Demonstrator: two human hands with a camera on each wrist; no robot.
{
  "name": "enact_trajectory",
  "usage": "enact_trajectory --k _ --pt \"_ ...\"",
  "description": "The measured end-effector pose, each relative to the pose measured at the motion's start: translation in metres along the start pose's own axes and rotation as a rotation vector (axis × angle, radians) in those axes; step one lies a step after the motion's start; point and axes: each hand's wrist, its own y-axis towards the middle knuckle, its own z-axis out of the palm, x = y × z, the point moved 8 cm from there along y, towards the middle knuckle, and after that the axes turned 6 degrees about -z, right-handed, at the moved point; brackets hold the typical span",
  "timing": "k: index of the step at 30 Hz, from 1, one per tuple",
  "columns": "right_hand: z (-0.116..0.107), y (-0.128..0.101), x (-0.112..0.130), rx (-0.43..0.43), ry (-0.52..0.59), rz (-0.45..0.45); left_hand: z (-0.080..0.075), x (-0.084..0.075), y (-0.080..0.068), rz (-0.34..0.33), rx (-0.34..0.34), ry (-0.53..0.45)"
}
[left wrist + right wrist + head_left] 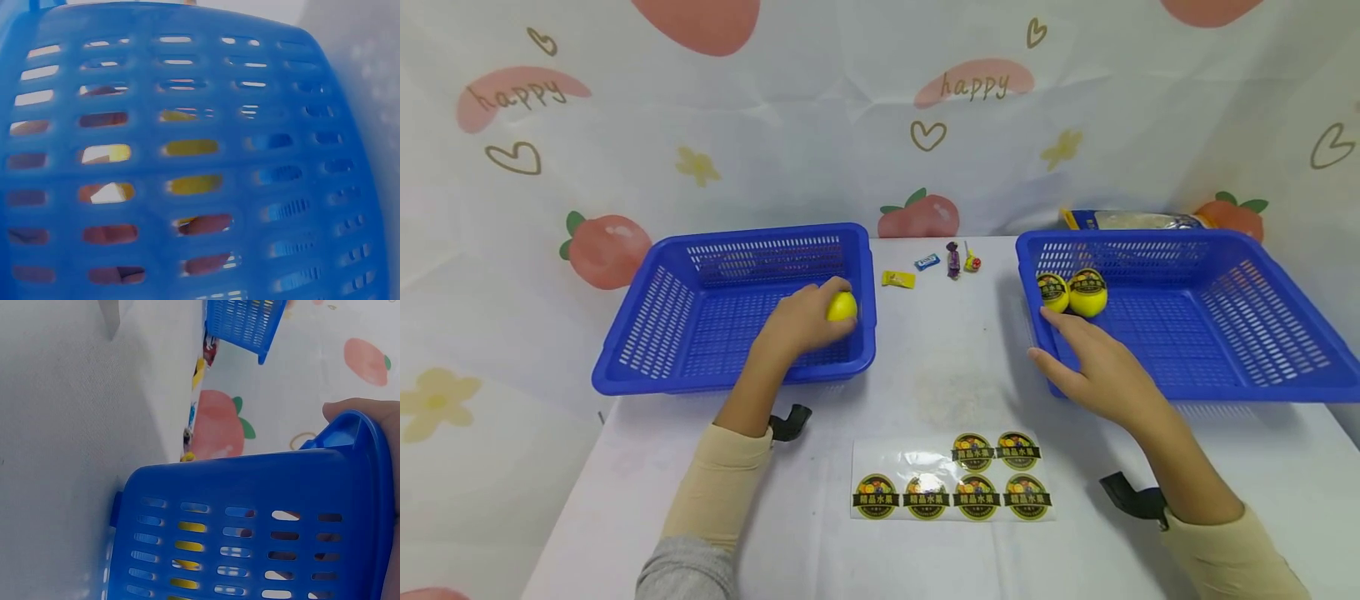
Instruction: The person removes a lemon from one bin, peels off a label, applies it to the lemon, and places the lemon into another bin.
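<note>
My left hand (805, 318) is inside the left blue basket (662, 386), near its right wall, and grips a plain yellow ball (842, 307). Through the basket's slots, the left wrist view shows parts of the yellow ball (191, 147) and fingers. At the left rim of the right blue basket (1225, 393) is my right hand (1105, 371), its fingers and thumb spread and holding nothing visible. Just beyond those fingertips sit two yellow balls (1087, 293) with round black labels. In the right wrist view the thumb (356, 407) shows beside the basket's rim (369, 462).
A clear sheet (902, 454) with several round fruit stickers (876, 497) lies between the arms. Farther back are a yellow packet (898, 279), a blue one (927, 262), a purple wrapped candy (953, 260) and a lollipop (972, 262). A bag (1142, 220) lies behind the right basket.
</note>
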Motion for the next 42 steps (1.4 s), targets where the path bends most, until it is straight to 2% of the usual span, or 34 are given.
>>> enact_trajectory --k 11,19,33,42 --pt "-0.001 -0.001 0.000 -0.011 0.016 0.006 -0.006 -0.007 -0.024 0.055 -0.092 -0.185" --pt "-0.002 -0.002 0.001 -0.018 0.020 0.003 -0.018 -0.014 -0.038 0.114 -0.197 -0.276" --pt "0.000 -0.002 -0.001 -0.005 0.008 0.011 -0.024 -0.031 -0.051 0.182 -0.236 -0.335" --pt "0.000 -0.001 0.001 -0.011 0.001 0.006 -0.024 -0.055 -0.064 0.286 -0.297 -0.427"
